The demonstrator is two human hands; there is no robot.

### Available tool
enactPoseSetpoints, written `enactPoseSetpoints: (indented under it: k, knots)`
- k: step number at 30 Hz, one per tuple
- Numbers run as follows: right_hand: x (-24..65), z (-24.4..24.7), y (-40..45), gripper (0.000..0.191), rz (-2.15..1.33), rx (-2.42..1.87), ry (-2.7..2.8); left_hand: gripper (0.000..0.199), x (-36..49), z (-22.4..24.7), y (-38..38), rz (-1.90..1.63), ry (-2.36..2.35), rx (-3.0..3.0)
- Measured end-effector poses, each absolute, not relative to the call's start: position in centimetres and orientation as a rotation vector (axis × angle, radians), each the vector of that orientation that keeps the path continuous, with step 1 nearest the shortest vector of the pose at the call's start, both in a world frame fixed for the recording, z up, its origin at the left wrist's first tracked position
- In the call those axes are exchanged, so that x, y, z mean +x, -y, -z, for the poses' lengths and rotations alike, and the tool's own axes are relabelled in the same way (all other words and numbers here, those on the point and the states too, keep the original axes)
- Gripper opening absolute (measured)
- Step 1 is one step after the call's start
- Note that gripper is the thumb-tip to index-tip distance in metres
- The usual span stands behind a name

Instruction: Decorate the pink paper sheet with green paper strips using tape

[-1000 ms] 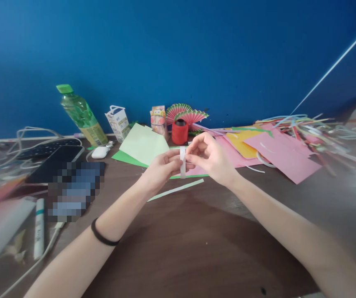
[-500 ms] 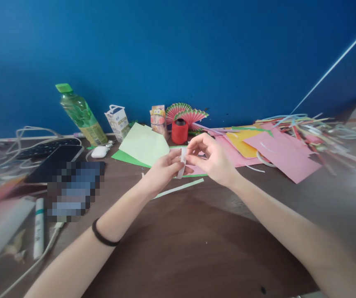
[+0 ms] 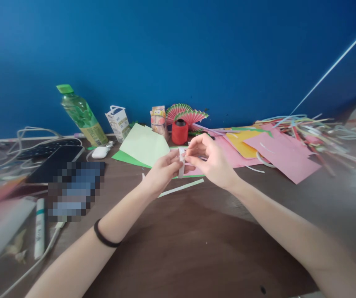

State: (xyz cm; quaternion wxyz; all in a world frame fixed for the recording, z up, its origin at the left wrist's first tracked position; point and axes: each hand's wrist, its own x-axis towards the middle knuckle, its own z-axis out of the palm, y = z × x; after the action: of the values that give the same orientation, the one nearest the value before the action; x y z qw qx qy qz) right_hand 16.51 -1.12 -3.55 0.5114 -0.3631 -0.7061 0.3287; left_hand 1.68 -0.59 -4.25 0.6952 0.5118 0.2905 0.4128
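Between my two hands is a narrow white paper strip [image 3: 181, 167], held a little above the table and running roughly upright. My left hand [image 3: 164, 170] is closed on it, thumb on the near side and fingers behind. At the strip's upper part, my right hand [image 3: 205, 159] pinches with thumb and forefinger, its other fingers curled. Whether the strip is folded there is too small to tell. Below the hands a pale green paper strip [image 3: 182, 187] lies on the table. Pink and green paper shows behind the fingers.
Light green paper [image 3: 143, 142] lies left of the hands; pink sheets [image 3: 285, 159] and a yellow sheet [image 3: 243, 142] lie right. Along the wall stand a green bottle [image 3: 80, 114], a carton [image 3: 119, 124] and a red spool [image 3: 179, 131]. A marker [image 3: 39, 229] and phone [image 3: 77, 188] are at left.
The white strip has turned slightly more upright between my fingers. Both hands have shifted only a few pixels and keep the same hold.
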Motion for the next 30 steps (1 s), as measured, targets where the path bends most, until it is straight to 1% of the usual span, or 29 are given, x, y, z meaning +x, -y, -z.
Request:
enactPoseSetpoints:
  k: [13,18,23,25,30]
  knots:
    - [15.9,3.3,1.8,0.019,-0.933,-0.858,1.658,0.034,2.1,4.8,0.7,-1.060,-0.689,1.153]
    - [16.3,3.5,1.4,0.020,-0.976,-0.849,1.647,0.035,1.9,4.8,0.6,-1.037,-0.697,1.168]
    - [16.8,3.3,0.8,0.021,-0.888,-0.839,1.602,0.034,1.8,4.9,0.4,-0.923,-0.635,1.210]
    - [17.0,3.3,0.7,0.022,-0.941,-0.779,1.581,0.032,1.7,4.8,0.5,-0.878,-0.592,1.219]
    - [17.2,3.6,0.4,0.027,-1.210,-0.639,1.511,0.024,1.6,4.2,0.8,-0.797,-0.468,1.228]
